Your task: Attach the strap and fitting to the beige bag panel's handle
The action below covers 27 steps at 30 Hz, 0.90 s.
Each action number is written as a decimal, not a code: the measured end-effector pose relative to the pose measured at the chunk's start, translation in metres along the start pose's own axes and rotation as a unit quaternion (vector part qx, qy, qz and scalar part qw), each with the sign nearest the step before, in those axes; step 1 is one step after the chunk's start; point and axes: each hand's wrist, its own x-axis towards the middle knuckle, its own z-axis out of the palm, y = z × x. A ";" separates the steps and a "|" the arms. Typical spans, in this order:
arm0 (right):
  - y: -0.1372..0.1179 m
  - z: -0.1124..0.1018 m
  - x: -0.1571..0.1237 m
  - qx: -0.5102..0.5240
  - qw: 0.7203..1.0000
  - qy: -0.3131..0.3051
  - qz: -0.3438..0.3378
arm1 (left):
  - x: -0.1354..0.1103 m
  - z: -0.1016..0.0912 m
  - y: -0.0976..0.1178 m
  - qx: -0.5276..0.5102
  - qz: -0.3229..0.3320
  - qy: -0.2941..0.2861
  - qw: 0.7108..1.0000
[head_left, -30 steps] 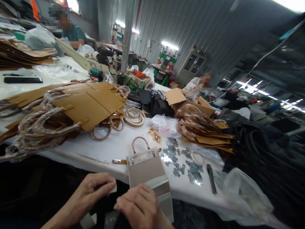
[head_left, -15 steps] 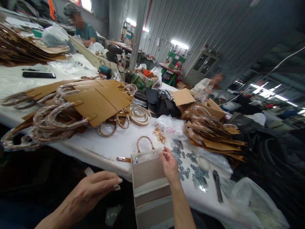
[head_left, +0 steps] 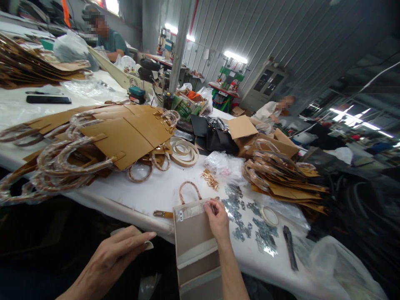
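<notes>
Pinching the taupe bag panel (head_left: 193, 233) by its top edge, your right hand (head_left: 218, 221) is gripping something light, stiff-ish; your left hand (head_left: 115, 254) is loosely holding a pale strip (head_left: 146, 245).

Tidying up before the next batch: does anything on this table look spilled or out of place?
Small silver metal fittings lie scattered loose across the white table, right of the right hand. The gold clips sit in a loose heap nearby.

Our left hand (head_left: 120, 254) hovers near, fingers together, thumb pinching; our right hand (head_left: 218, 221) reaches farther, fingertips curled down.
</notes>
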 end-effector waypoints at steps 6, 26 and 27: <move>0.013 -0.002 0.004 0.058 0.997 0.020 0.049 | 0.005 0.005 -0.003 -0.013 -0.030 -0.006 0.999; -0.112 -0.005 -0.052 0.030 0.970 -0.182 -0.161 | 0.029 -0.007 0.037 -0.021 -0.208 -0.139 0.968; -0.130 0.000 -0.059 -0.004 0.944 -0.250 -0.216 | 0.029 -0.007 0.039 -0.009 -0.197 -0.153 0.968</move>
